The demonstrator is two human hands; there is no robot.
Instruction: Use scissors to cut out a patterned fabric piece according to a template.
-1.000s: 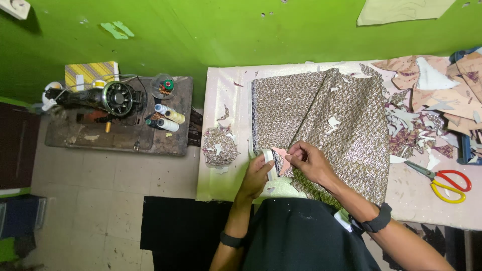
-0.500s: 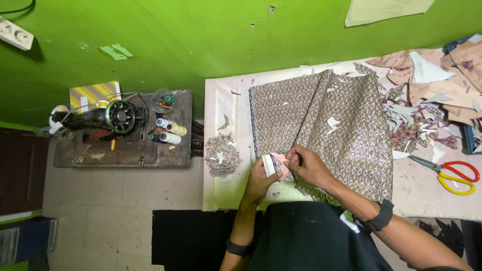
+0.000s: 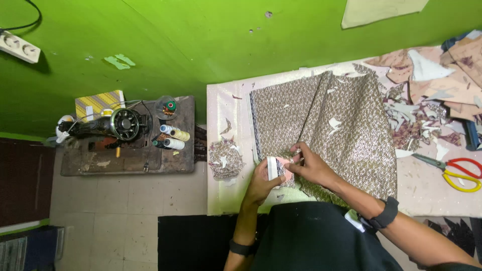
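Both hands [image 3: 287,169] on patterned fabric [image 3: 335,128], scissors [image 3: 454,170] alongside.

Red-and-yellow-handled scissors [image 3: 454,172] lie at the pale worktop's [image 3: 223,108] right edge; a black sewing machine [image 3: 108,125] stands on a wooden table [image 3: 130,160].

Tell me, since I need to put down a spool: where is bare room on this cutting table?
Bare tabletop lies left of the patterned fabric, above the scrap pile. Another free patch lies between the fabric's right edge and the red-and-yellow scissors. The far right corner is crowded with offcuts; both hands occupy the near edge.
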